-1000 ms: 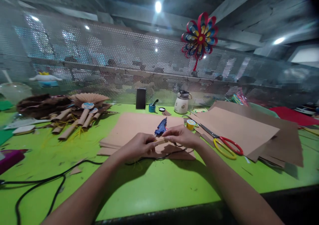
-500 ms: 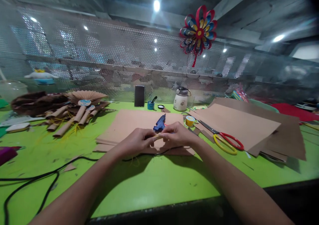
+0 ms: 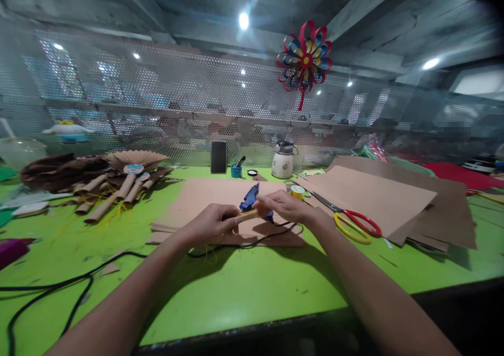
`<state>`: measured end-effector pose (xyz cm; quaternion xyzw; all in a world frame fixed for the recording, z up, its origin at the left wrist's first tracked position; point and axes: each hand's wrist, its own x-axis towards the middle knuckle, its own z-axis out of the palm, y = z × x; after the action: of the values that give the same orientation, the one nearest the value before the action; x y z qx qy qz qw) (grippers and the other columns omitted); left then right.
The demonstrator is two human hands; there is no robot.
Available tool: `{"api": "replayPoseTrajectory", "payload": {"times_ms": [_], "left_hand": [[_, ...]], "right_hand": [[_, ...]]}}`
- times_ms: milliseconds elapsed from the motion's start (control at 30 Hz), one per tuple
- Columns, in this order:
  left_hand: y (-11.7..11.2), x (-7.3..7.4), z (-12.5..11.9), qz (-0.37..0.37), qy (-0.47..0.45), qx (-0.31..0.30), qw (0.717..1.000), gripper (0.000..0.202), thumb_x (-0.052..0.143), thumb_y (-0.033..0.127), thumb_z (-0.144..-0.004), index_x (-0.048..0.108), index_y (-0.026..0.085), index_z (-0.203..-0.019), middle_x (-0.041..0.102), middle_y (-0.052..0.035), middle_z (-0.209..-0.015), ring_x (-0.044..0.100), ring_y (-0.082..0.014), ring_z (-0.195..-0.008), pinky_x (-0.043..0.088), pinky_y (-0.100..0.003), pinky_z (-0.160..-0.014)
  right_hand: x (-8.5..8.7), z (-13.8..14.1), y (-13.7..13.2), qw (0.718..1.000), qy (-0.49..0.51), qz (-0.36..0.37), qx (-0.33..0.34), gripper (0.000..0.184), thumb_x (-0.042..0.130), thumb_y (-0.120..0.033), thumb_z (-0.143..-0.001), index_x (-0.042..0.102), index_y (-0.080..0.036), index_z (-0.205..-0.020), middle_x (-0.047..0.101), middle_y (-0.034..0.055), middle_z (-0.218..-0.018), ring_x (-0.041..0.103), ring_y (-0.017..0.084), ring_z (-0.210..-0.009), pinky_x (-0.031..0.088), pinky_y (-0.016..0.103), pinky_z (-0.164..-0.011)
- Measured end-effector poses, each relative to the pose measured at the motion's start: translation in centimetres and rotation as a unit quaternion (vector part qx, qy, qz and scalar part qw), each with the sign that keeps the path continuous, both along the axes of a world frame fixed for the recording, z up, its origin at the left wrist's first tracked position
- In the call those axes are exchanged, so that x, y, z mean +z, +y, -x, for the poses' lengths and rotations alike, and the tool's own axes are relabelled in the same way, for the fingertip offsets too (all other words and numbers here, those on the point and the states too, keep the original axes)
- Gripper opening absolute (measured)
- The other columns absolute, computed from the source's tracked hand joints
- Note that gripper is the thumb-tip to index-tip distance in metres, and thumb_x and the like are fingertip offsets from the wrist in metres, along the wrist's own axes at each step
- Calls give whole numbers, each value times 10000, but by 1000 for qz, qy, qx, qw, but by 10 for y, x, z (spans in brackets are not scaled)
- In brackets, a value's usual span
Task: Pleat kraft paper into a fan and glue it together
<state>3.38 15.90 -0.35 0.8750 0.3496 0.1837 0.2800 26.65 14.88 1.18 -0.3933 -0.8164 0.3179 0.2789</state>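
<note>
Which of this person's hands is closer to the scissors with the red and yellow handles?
The right. The right hand is to the left of the scissors, not touching them; the left hand is farther left, on the far side of the right hand.

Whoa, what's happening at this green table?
A person is holding a small tan strip in the left grip, with the right grip close at its other end; whether that one pinches it is hard to tell. Just beyond, a blue glue gun lies on brown sheets. Scissors lie to the right, and a pleated paper fan is off to the left.
</note>
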Motion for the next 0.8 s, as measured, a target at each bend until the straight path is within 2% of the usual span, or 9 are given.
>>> {"api": "replayPoseTrajectory", "payload": {"times_ms": [100,200,267,367,433,567,667,800], "left_hand": [[2,-2,0,-10,4,0,1000,374,438,461,-852,626,156,-746,633,-25,-678,513,-130,-591,338,-236,-551],[-2,1,-2,-20,3,-6,1000,370,440,456,-852,625,154,-744,632,-17,-677,523,-133,-605,347,-233,-567],[-5,3,-4,-27,0,-7,1000,370,445,456,-850,627,152,-745,634,-15,-682,531,-134,-616,355,-229,-574],[-8,5,-7,-32,1,-9,999,353,485,469,-827,641,155,-783,632,-7,-688,526,-129,-614,350,-220,-556],[-9,6,-8,-31,-3,-6,999,358,488,476,-826,648,157,-799,630,-7,-686,523,-128,-610,350,-218,-554],[-7,6,-5,-31,3,10,999,386,452,485,-845,648,158,-784,643,-22,-701,542,-140,-627,364,-227,-573],[-6,7,-3,-20,16,1,1000,378,436,472,-856,650,162,-826,643,-24,-718,550,-148,-638,368,-233,-577],[-6,8,-2,-9,24,-10,1000,381,429,468,-858,636,153,-798,617,-20,-688,533,-147,-622,364,-237,-572]], "right_hand": [[0,0,2,997,-19,-66,-29,556,319,-506,-927,700,-106,-870,671,79,-828,585,151,-745,433,250,-679],[-2,8,-3,993,-72,-94,10,445,409,-474,-904,693,-131,-923,664,41,-794,565,141,-715,412,219,-620],[-4,14,-7,991,-94,-93,24,392,472,-456,-877,694,-133,-887,657,26,-724,547,124,-640,390,200,-553],[-10,18,-9,995,-88,-45,29,426,479,-470,-865,674,-116,-730,639,30,-612,534,106,-529,377,190,-487],[-12,16,-7,998,-55,8,42,447,476,-493,-859,645,-116,-688,646,40,-594,566,112,-518,407,192,-491],[-13,14,-4,995,-13,88,41,417,483,-503,-852,611,-131,-715,650,30,-567,594,117,-502,451,206,-509],[-10,12,-5,994,-20,100,44,407,491,-488,-856,622,-127,-723,654,30,-576,598,113,-512,454,207,-526],[-5,8,-5,985,-21,143,94,427,442,-471,-888,654,-110,-806,687,58,-684,632,121,-604,478,233,-625]]}}
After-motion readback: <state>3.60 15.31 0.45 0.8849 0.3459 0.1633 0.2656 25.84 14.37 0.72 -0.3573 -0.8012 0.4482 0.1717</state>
